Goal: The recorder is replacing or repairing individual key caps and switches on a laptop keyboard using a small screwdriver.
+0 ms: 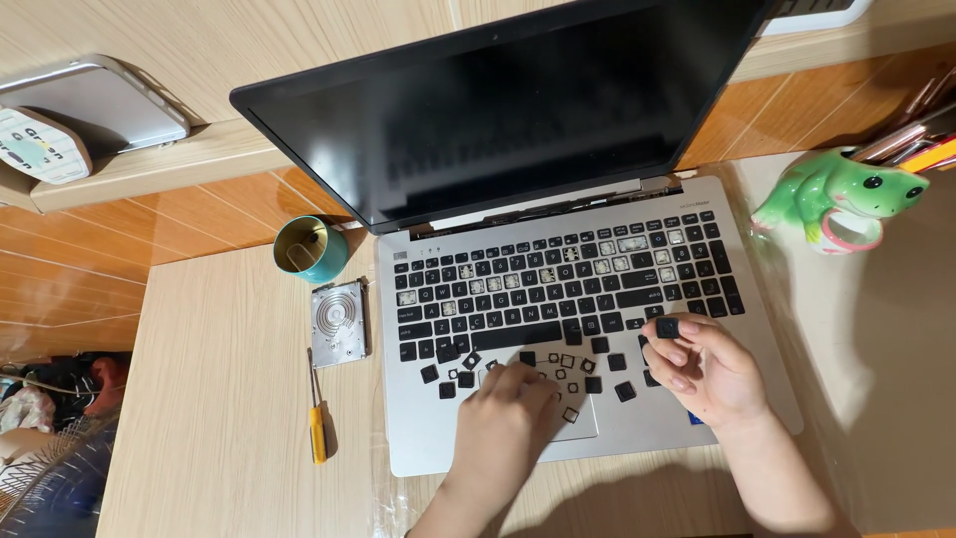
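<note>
Head view: right hand [709,371] pinches small black square plastic keycap [667,327] by its edges; light, brittle clips, slippery. Left hand [508,418], fingers spread, rests on loose keycaps [597,371] near silver laptop [438,438].

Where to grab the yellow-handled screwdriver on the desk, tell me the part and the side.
Grip the screwdriver by its yellow handle, the thick end nearest the person. It lies flat, shaft pointing away toward the hard drive. Come from above or from its left, where the desk is bare; the laptop crowds its right side.
</note>
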